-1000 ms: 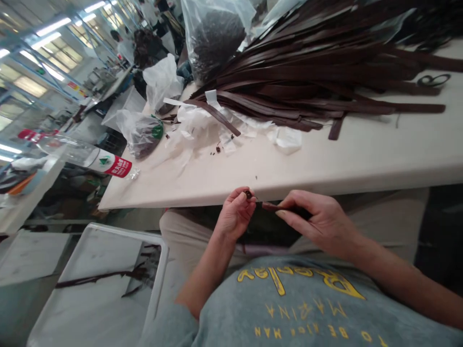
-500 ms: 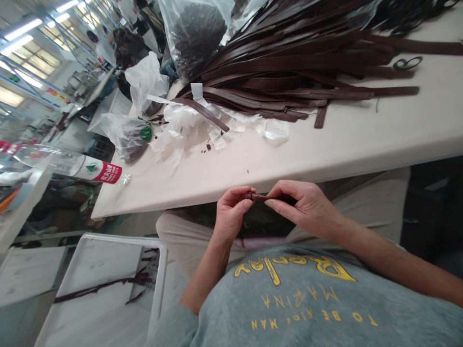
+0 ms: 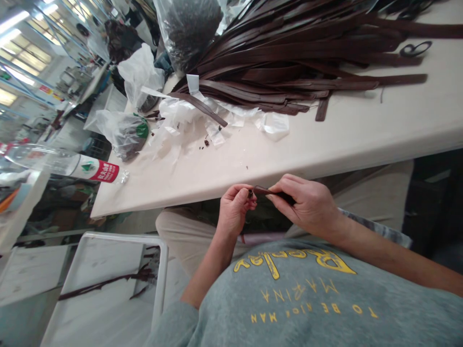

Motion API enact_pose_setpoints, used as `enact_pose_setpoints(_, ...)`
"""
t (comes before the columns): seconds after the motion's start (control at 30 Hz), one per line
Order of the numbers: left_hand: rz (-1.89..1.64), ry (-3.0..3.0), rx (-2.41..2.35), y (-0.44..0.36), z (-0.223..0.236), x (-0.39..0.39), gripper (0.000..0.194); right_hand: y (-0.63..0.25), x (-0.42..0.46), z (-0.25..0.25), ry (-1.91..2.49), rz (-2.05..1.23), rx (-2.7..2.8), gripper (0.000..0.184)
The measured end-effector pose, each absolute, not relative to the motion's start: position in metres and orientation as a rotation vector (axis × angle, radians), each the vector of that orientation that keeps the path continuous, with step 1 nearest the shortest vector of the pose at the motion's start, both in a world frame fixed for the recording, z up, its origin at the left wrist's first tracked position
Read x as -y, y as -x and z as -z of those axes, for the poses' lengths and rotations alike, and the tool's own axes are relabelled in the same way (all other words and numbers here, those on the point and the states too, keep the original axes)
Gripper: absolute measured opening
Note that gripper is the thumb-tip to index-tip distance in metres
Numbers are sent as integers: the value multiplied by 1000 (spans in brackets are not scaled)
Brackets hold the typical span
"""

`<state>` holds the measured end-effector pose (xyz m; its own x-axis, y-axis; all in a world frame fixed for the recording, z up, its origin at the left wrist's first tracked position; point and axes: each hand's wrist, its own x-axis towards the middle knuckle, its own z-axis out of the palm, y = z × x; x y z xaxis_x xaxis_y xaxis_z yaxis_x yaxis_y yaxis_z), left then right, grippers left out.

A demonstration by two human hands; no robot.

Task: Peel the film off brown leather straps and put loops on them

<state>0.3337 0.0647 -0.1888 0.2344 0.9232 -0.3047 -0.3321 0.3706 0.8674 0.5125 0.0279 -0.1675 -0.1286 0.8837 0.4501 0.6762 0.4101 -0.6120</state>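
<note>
Over my lap, just off the table's front edge, my right hand point(image 3: 307, 200) pinches a dark brown leather strap point(image 3: 262, 190) between thumb and fingers. The strap's end reaches across to my left hand point(image 3: 235, 205). Thumb and fingers of my left hand are closed on a small dark piece point(image 3: 250, 193) at that end, possibly a strap loop; its exact kind is too small to tell. Beyond my hands, a large bundle of brown leather straps point(image 3: 275, 67) lies fanned out on the table point(image 3: 307, 149).
White paper scraps point(image 3: 181, 115) and filled plastic bags point(image 3: 125, 132) sit at the table's left. A clear bottle point(image 3: 72, 161) is at far left. Black scissors handles point(image 3: 415, 48) rest by the straps. Below left stands a white-rimmed tray point(image 3: 162, 270) holding some dark strips.
My left hand has turned slightly, its thumb now up on the small piece. The strap end has tilted between my hands. The view has shifted a little.
</note>
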Motion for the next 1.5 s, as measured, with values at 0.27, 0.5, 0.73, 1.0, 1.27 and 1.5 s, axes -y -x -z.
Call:
enact_pose_setpoints(0.27,-997,-712,-1027,-342,190,-64,42,-511,-24,169,1362,-133,2030,28)
enact_pose_setpoints(0.5,-963,-772,-1081,-339,194,-65,39,-512,-22,172,1373,-161,2119,31)
enact_pose_setpoints(0.73,-784,-1029,-993,-316,192,-65,39,-515,-21,175,1374,-192,2101,30)
enact_pose_setpoints(1.0,-675,-1116,-994,-316,179,-66,33,-514,-14,182,1294,-233,2104,27)
enact_pose_setpoints(1.27,-653,-1064,-1004,-327,188,-52,34,-508,-10,188,1304,-411,1990,18)
enact_pose_setpoints(1.5,-722,-1105,-1098,-314,196,-55,29,-521,-3,188,1360,-496,2022,22)
